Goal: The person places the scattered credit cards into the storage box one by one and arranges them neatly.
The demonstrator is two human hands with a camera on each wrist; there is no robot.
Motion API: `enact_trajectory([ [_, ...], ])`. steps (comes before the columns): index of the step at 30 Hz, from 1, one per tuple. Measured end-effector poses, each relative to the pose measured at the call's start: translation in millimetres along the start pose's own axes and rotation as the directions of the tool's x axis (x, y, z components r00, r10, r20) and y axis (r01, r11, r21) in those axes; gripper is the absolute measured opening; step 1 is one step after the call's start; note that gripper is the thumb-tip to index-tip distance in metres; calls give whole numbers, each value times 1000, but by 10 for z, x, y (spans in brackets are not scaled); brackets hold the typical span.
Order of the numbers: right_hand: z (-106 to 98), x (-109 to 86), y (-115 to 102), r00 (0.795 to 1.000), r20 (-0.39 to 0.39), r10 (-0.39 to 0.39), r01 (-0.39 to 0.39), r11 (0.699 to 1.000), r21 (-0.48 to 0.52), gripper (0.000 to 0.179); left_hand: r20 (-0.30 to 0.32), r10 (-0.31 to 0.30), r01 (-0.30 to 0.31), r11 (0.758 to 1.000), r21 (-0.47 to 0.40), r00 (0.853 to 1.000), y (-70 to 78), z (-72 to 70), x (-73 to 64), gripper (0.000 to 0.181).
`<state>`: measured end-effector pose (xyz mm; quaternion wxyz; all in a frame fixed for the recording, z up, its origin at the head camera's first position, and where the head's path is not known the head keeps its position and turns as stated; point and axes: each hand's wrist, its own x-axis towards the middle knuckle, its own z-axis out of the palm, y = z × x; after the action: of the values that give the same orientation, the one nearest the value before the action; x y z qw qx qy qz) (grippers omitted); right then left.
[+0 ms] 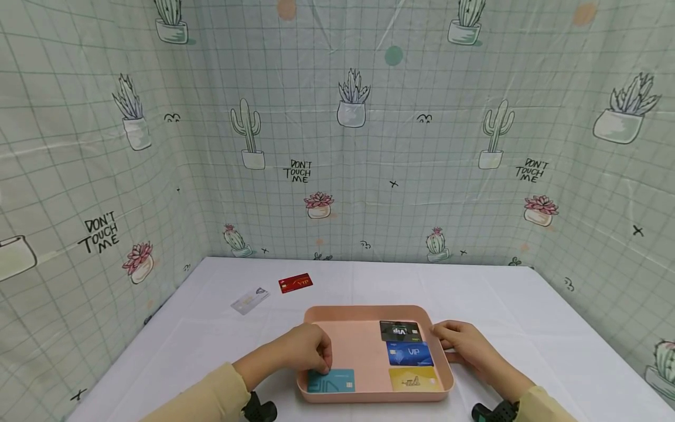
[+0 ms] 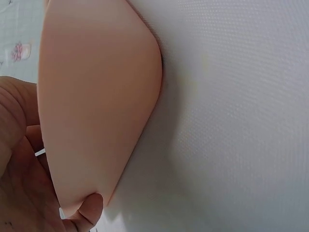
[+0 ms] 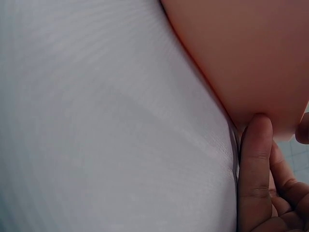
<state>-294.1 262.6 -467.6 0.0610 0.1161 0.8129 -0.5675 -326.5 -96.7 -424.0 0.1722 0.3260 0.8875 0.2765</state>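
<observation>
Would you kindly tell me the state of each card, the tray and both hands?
Pink rectangular tray: resting open side up.
Teal rectangular card: lying in tray.
Black rectangular card: in tray, lettering inverted.
Blue rectangular card: in tray, lettering upright.
Yellow rectangular card: lying in tray.
Red rectangular card: lying outside tray.
Silvery rectangular card: lying outside tray.
Left hand: touching teal card.
Right hand: gripping tray's right edge.

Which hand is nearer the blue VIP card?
Right hand, holding the tray wall beside the blue VIP card; the left hand is across the tray, at the teal card.
</observation>
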Motion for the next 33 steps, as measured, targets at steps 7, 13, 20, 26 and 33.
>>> enact_trajectory([
  [7, -8, 2, -11, 1000, 2, 1, -1, 1000, -9, 51, -9, -4, 4, 1000, 12, 1000, 10, -12, 12, 19],
  [13, -7, 0, -27, 1000, -1, 5, -5, 1000, -13, 50, -18, -18, 18, 1000, -6, 1000, 23, -38, 19, 17],
  [20, -10, -3, -36, 1000, -10, 5, -5, 1000, -15, 49, -68, 6, -5, 1000, 5, 998, 63, -151, -3, 15],
  [26, -15, 7, -24, 1000, -7, 4, -4, 1000, -17, 50, -106, 27, -24, 999, 29, 994, 57, -221, 1, 15],
  [33, -8, 4, -5, 1000, 0, 1, -1, 1000, 1, 49, -156, -21, 21, 1000, -2, 988, 45, -278, -13, 13],
])
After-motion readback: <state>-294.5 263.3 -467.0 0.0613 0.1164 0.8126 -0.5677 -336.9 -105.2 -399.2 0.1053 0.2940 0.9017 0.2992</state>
